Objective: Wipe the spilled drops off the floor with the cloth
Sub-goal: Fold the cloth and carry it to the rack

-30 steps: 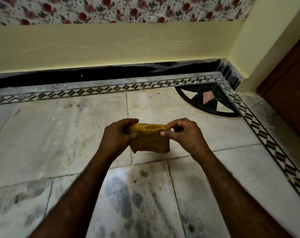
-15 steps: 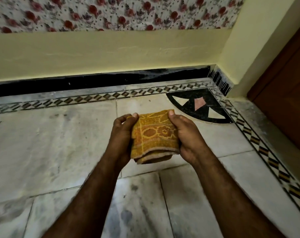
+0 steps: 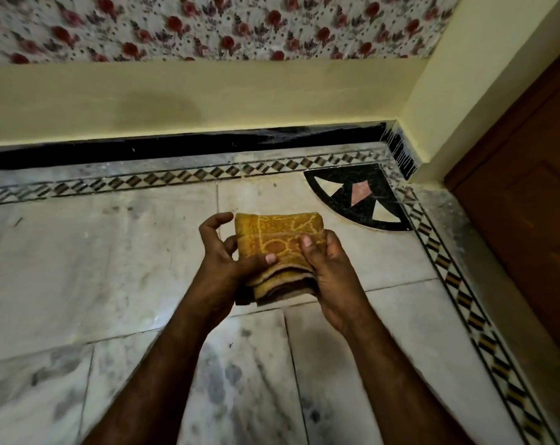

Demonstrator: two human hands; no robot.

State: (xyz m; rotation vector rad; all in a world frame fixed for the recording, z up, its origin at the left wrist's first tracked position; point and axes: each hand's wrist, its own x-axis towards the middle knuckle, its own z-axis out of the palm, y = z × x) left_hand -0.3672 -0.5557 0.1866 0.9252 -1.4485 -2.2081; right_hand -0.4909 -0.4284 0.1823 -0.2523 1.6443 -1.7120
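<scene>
Folded cloth point(image 3: 280, 242) held above the floor point(image 3: 79, 268).
Left hand point(image 3: 222, 261) and right hand point(image 3: 328, 271) both grasp it; it looks soft, light, limp, best pressed flat under one palm.

So both hands are up in front, holding a folded yellow-orange cloth point(image 3: 280, 248) above the floor point(image 3: 95, 268). The left hand point(image 3: 222, 263) has its thumb pressed across the cloth's lower left part, with the fingers curled loose off the left edge. The right hand point(image 3: 328, 268) grips the right side, thumb on top. The cloth's layered edges face the camera. Marble floor tiles look smudgy with dark patches near the bottom. There's a black corner inlay point(image 3: 358, 197) by the wooden door point(image 3: 529, 187), and floral wallpaper point(image 3: 208, 27) up top.
</scene>
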